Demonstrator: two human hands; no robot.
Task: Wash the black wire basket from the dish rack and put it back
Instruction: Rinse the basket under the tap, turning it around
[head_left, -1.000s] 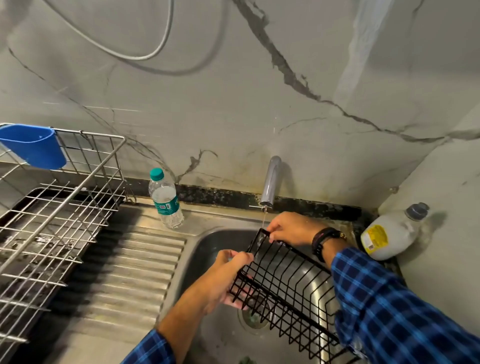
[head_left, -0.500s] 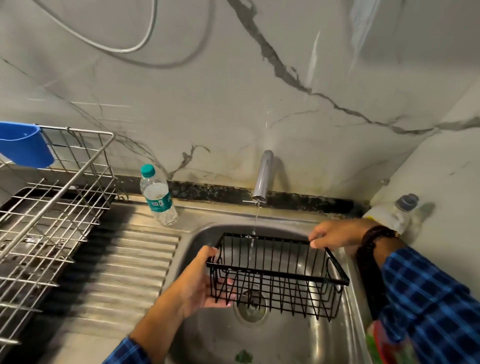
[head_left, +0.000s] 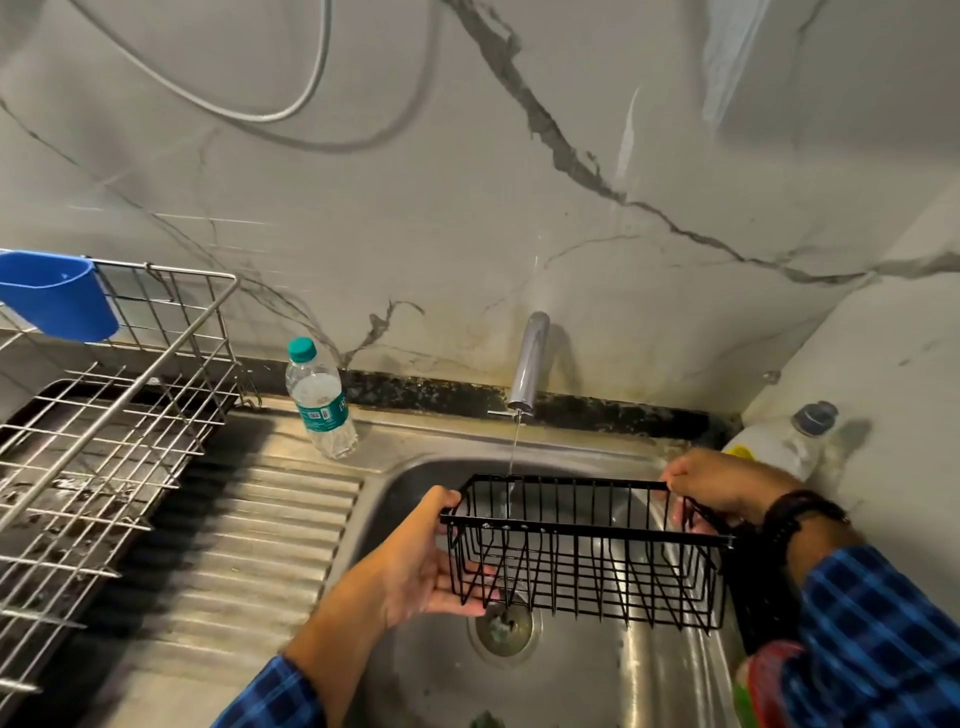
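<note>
1. The steel sink (head_left: 566, 691) fills the lower middle. Its near edge is cut off by the frame, and a small green scrap at the bottom edge is too cropped to make out.
2. The dish rack (head_left: 98, 441) stands on the desk at the left, well apart from the sink basin. Its left side runs out of view.
3. The black wire basket (head_left: 587, 551) is held upright above the sink basin, under the tap (head_left: 528, 364). A thin stream of water (head_left: 514, 441) falls onto its far rim near the left end.
4. The left grip (head_left: 415, 571) (the person's left hand) holds the basket's left end, thumb at the top rim and fingers curled under the bottom wires.
5. The right grip (head_left: 722, 486) is clamped on the far right corner of the rim. The wires partly hide its fingertips.
6. A pale jug (head_left: 779, 441) sits in the right corner, its lower part hidden behind the right grip.
7. A blurred red and green object (head_left: 763, 686) at the lower right cannot be made out.
8. A blue cup (head_left: 57, 299) hangs on the rack's far rail, cut off at the left.
9. A water bottle (head_left: 319, 400) stands by the wall, between the rack and the tap.
10. The drain (head_left: 504, 626) shows below the basket, partly screened by wires.
</note>
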